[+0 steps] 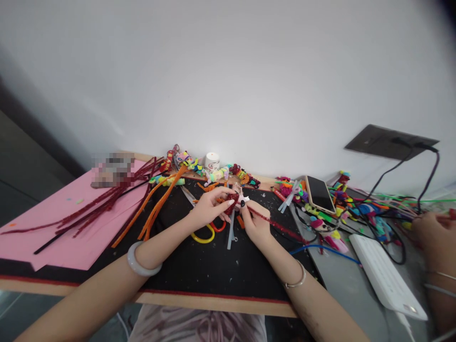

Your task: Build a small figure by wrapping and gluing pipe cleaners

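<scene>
My left hand (pixel 210 206) pinches a small dark red pipe-cleaner figure (pixel 232 202) above the black mat (pixel 213 270). My right hand (pixel 253 223) is closed on a red glittery pipe cleaner (pixel 281 227) that trails right from the figure. The two hands meet at the figure, fingertips nearly touching. Under them lie yellow-handled scissors (pixel 204 235) and a pale strip (pixel 231 232). A white bangle sits on my left wrist, a thin metal one on my right.
Orange pipe cleaners (pixel 153 209) and dark red ones (pixel 92 206) lie on pink paper (pixel 53 223) at left. A phone (pixel 319 194), a white keyboard (pixel 386 275), cables and colourful craft bits crowd the right. Another person's hand (pixel 432 237) works at far right. A white pot (pixel 212 161) stands by the wall.
</scene>
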Tool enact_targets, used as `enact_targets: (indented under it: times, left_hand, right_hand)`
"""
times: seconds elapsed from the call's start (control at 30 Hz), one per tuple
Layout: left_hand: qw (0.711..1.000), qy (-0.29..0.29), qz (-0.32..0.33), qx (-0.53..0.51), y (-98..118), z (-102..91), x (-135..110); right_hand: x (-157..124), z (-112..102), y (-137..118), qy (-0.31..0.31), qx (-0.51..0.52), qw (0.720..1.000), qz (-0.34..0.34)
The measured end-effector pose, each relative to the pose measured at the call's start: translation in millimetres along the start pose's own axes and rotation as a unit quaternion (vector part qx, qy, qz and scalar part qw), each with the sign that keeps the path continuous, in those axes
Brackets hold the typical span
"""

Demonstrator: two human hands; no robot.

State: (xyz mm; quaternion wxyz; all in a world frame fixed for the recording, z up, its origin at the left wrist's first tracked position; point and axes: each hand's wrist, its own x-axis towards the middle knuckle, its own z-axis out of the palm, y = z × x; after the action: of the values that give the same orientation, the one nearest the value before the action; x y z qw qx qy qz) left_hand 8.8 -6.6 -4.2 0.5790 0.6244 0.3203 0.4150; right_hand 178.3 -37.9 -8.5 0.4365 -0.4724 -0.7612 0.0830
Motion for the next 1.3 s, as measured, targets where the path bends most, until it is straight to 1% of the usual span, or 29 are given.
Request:
enact_targets:
  times: [0.13, 0.2, 0.23, 0.3, 0.37, 0.47, 0.53, 0.63, 0.7, 0.77, 0.83, 0.93, 1.0, 1.1, 1.2, 1.3]
  left_hand:
    - [0.996, 0.018, 0.039, 0.077, 0, 1.9, -2]
    - [0.996, 0.027, 0.047, 0.077, -1, 1.8, -1]
    - [0.997, 0.034, 0.044, 0.058, -2, 1.1, 0]
    - [0.998, 0.05, 0.026, 0.003, -3, -1.8, 2]
    - [0.997, 0.06, 0.005, -0.047, -4, -6.1, 5]
    - [0.993, 0.063, -0.012, -0.098, -5, -11.5, 8]
    - [0.99, 0.062, -0.018, -0.127, -5, -12.7, 8]
    - [0.985, 0.064, -0.027, -0.157, -4, -11.9, 8]
    - [0.983, 0.069, -0.028, -0.166, -4, -11.1, 8]
    - [0.982, 0.077, -0.026, -0.171, -3, -10.8, 8]
    - [0.98, 0.085, -0.026, -0.176, -2, -11.2, 8]
    - [0.98, 0.093, -0.022, -0.177, -3, -12.3, 8]
    - [0.979, 0.103, -0.018, -0.172, -4, -13.2, 9]
    - [0.977, 0.131, -0.013, -0.167, -6, -14.6, 10]
    - [0.975, 0.149, -0.014, -0.167, -8, -15.4, 11]
    - [0.974, 0.152, -0.016, -0.165, -8, -15.3, 11]
  right_hand:
    - [-4, 3, -1, -0.014, -0.071, 0.993, -0.095]
    - [-3, 4, -2, -0.023, -0.094, 0.989, -0.114]
    - [-2, 4, -3, -0.029, -0.097, 0.989, -0.111]
    - [1, 4, -5, -0.033, -0.101, 0.991, -0.077]
    - [5, 4, -5, -0.026, -0.134, 0.99, -0.02]
    - [7, 5, 1, -0.028, -0.229, 0.97, 0.075]
    - [7, 6, 6, -0.053, -0.277, 0.951, 0.127]
    - [7, 6, 12, -0.093, -0.305, 0.933, 0.168]
    - [8, 5, 15, -0.107, -0.305, 0.93, 0.175]
    - [9, 4, 17, -0.111, -0.293, 0.934, 0.173]
    - [10, 4, 20, -0.101, -0.261, 0.946, 0.163]
    - [9, 6, 24, -0.061, -0.165, 0.974, 0.14]
    - [9, 8, 25, -0.023, -0.091, 0.986, 0.14]
    - [9, 7, 22, 0.015, -0.005, 0.988, 0.155]
    - [10, 5, 16, 0.015, 0.053, 0.986, 0.156]
    - [10, 5, 14, 0.019, 0.074, 0.985, 0.152]
